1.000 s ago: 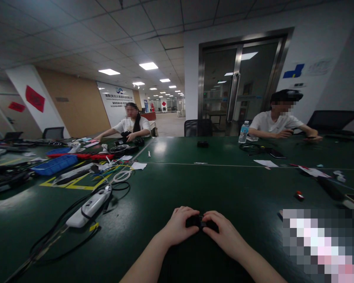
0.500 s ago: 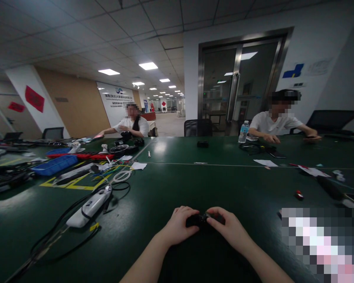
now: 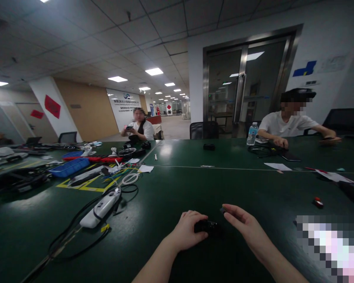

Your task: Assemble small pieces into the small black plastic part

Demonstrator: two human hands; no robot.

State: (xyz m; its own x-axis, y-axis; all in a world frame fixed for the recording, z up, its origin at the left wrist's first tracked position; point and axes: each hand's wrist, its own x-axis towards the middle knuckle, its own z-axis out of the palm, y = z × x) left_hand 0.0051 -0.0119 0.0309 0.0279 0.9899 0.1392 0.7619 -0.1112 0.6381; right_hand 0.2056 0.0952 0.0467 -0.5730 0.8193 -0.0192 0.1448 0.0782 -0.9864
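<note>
My left hand (image 3: 191, 231) is closed round a small black device (image 3: 206, 226) low over the green table (image 3: 165, 196), in the lower middle of the head view. The device's right end sticks out past the fingers. To the right of it, apart from the device, my right hand (image 3: 244, 220) pinches a small dark piece (image 3: 223, 210) between thumb and fingertips. The piece is too small to make out in detail.
At the left lie a white unit marked 2 (image 3: 102, 208) with black cables, a blue tray (image 3: 70, 168) and coiled wires (image 3: 130, 179). A bottle (image 3: 252, 134) stands at the far right near a seated person (image 3: 286, 125). Another person (image 3: 141, 127) sits across the table.
My right hand has moved right, away from the black device, with a small dark piece in its fingertips. The view has shifted, and the person across the table now holds a phone-like object.
</note>
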